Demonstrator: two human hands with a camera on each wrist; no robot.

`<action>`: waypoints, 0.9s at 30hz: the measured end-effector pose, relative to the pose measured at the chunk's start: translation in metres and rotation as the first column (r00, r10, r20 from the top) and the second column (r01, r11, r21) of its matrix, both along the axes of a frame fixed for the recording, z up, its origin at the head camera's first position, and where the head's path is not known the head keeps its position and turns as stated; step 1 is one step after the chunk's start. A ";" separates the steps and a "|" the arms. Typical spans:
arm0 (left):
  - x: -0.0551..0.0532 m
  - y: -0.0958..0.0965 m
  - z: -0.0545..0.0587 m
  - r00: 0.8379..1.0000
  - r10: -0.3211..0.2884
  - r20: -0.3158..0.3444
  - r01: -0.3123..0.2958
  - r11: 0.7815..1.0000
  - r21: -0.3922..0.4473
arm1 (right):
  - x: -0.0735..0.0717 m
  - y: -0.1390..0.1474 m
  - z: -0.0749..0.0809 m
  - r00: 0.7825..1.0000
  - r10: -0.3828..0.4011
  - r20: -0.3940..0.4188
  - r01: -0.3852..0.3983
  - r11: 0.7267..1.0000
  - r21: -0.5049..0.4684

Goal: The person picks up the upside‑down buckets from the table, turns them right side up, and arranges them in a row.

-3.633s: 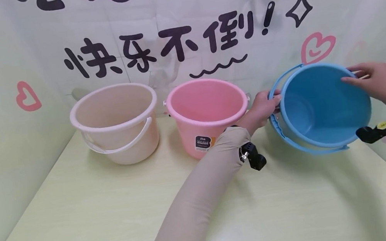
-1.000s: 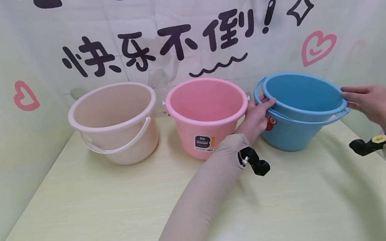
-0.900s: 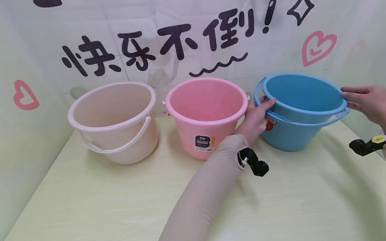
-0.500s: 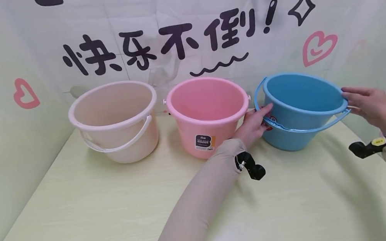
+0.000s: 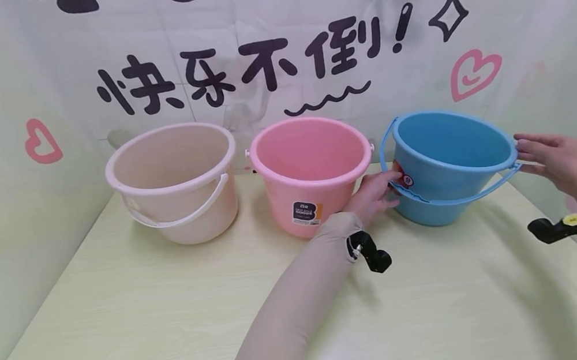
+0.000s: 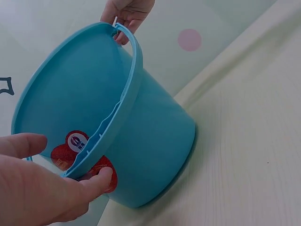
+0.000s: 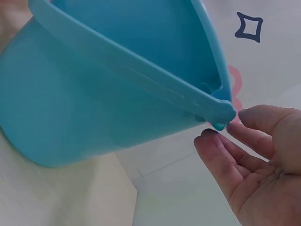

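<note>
A blue bucket (image 5: 440, 185) stands upright at the right of the table, its handle (image 6: 124, 106) hanging down across the front and a red sticker (image 5: 403, 176) on its side. My left hand (image 5: 370, 195) is at the bucket's left, between it and the pink bucket. In the left wrist view its thumb stands off the handle while a fingertip overlaps the sticker below. On the other side, my right hand (image 7: 268, 160) has its fingers loosely extended around the rim by the handle joint, with a small gap showing to the thumb side.
Left of the blue bucket stands a pink bucket (image 5: 303, 204) with a black label. A cream bucket (image 5: 200, 217), handle hanging in front, is farther left. All stand along the back of the pale table (image 5: 176, 318), before a printed curtain (image 5: 261, 8).
The blue bucket, earlier tilted toward me, now stands upright. Its handle has dropped lower down the front. My left hand has moved down from the rim, and the right fingers have loosened off it.
</note>
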State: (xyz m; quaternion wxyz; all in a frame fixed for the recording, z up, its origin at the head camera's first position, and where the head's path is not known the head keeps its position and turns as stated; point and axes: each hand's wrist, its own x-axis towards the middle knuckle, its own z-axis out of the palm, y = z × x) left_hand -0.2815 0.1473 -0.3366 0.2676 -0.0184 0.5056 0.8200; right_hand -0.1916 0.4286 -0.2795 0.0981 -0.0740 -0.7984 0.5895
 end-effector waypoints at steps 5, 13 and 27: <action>0.003 -0.006 0.001 1.000 -0.026 0.004 0.026 1.000 -0.017 | 0.008 -0.003 0.001 0.998 -0.057 -0.019 0.060 0.981 0.186; 0.007 -0.013 0.002 0.999 -0.037 -0.026 0.036 0.998 -0.052 | 0.020 -0.014 0.013 0.992 -0.089 -0.090 0.106 0.970 0.220; 0.031 -0.039 0.023 0.975 -0.200 -0.098 0.181 0.969 -0.171 | 0.014 -0.051 0.044 0.995 0.004 -0.100 0.029 0.943 0.332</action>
